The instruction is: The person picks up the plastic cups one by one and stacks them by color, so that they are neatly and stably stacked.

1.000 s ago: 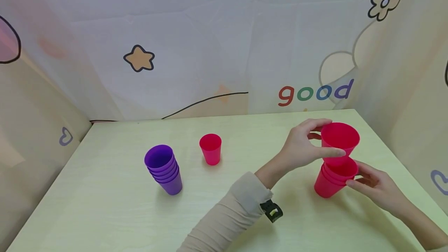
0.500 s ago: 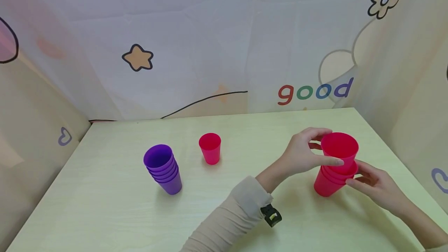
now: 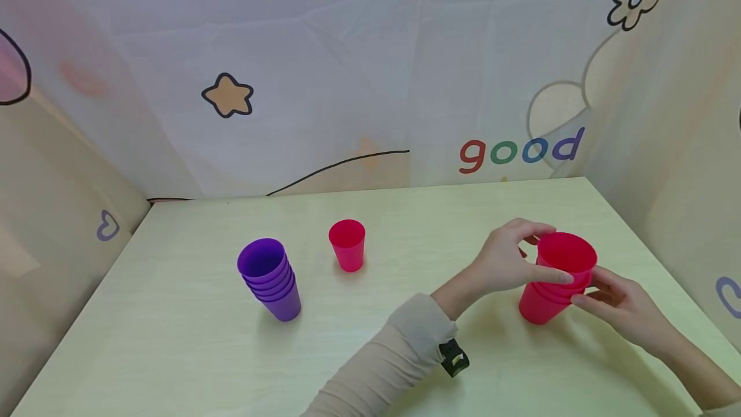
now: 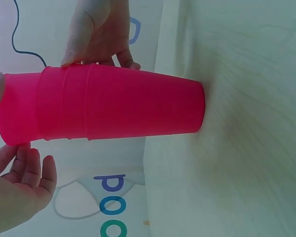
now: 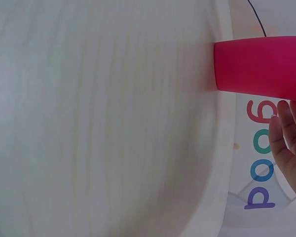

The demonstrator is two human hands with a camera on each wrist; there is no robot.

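A stack of nested red cups [image 3: 541,305] stands on the table at the right in the head view. My left hand [image 3: 509,259] pinches the top cup [image 3: 567,255] near its rim, thumb in front and fingers behind. That cup sits partly down inside the stack. My right hand [image 3: 628,307] holds the stack from its right side, thumb and fingers just below the top cup. The left wrist view shows the stack [image 4: 138,106] with several rims and both hands touching it. Only the lower part of the stack [image 5: 259,66] appears in the right wrist view.
A single red cup [image 3: 348,246] stands upright near the middle of the table [image 3: 173,352]. To its left is a stack of several purple cups [image 3: 283,304]. A printed cloth [image 3: 324,82] hangs behind the table and along its sides.
My left hand has lowered the top red cup from above the stack down into it. My right hand has stayed at the stack's side. The other cups have not moved.
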